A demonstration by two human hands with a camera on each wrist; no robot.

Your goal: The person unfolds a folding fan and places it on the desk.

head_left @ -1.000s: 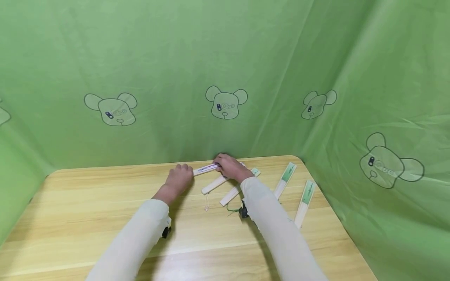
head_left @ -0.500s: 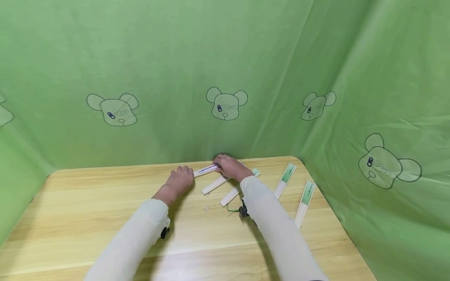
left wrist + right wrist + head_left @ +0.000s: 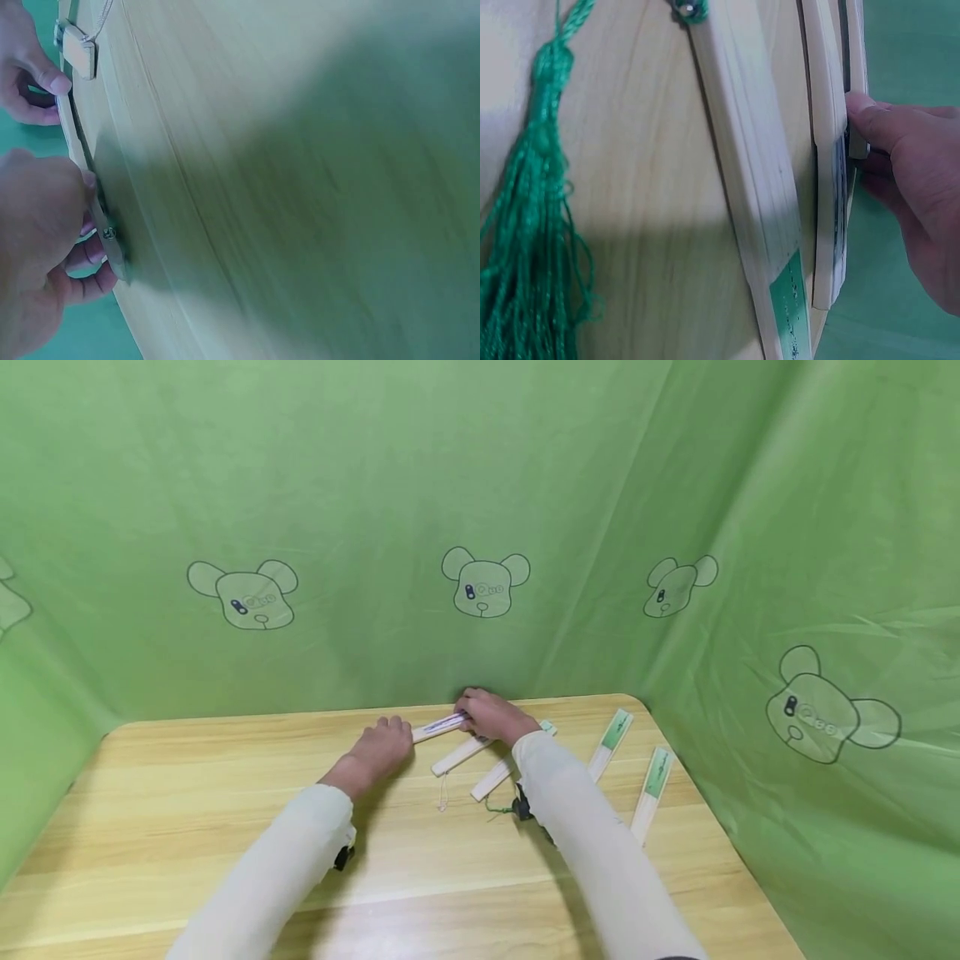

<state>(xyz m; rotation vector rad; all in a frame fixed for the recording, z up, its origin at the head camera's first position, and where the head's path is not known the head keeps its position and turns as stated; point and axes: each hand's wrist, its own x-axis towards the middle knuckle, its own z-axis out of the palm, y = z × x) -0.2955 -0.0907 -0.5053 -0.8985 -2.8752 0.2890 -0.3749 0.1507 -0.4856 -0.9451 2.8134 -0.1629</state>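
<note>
At the table's far edge lies a folded fan [image 3: 441, 724] with a purplish printed strip. My left hand [image 3: 378, 750] grips its left end; in the left wrist view, curled fingers sit around the rivet end of that fan [image 3: 109, 238]. The other end is pinched by my right hand [image 3: 491, 714], its thumb on top in the right wrist view. Just nearer lies a second folded fan [image 3: 459, 756] with a pale cord. Beside it is a green-tipped folded fan [image 3: 495, 777] with a green tassel [image 3: 544, 225]. My right hand hides parts of both.
Two more green-tipped folded fans [image 3: 611, 739] lie to the right, partly behind the right sleeve [image 3: 592, 843]. The wooden table [image 3: 187, 827] ends against a green curtain [image 3: 360, 635] at the back, and another green side [image 3: 825, 827] hangs at right.
Both hands keep their hold on the fan at nearly the same spot. The left forearm has shifted slightly left; the other fans have not moved.
</note>
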